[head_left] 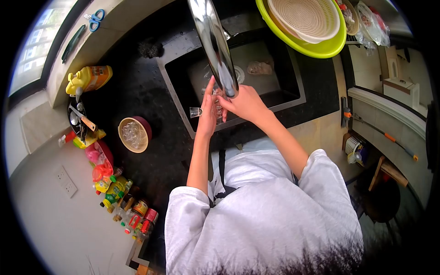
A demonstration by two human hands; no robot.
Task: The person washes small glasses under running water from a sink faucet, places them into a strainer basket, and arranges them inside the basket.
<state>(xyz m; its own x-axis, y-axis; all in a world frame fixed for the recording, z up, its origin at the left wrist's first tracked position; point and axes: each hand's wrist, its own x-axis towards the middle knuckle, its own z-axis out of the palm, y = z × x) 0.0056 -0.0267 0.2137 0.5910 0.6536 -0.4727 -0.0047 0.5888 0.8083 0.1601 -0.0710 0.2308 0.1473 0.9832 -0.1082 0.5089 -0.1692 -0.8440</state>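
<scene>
Over the near left part of the sink [300,87], both my hands are at a small clear glass [195,112], whose foot pokes out left of my left hand. My left hand [208,114] is closed around it, with fingers pointing up. My right hand [245,103] meets it from the right, fingers curled against the clear glass between the hands. The chrome faucet [213,46] hangs just above and hides some of the fingertips. Inside the sink lie a wet beige cloth [260,68] and a whitish round dish [239,74], partly behind the faucet.
Left on the black counter [169,156] stands a bowl [122,137] of clear glassware. A yellow jug [89,79], utensils and several bottles line the wall. A black scrubber [150,49] sits behind the sink. A green basin [316,52] with a strainer [307,18] is at back right.
</scene>
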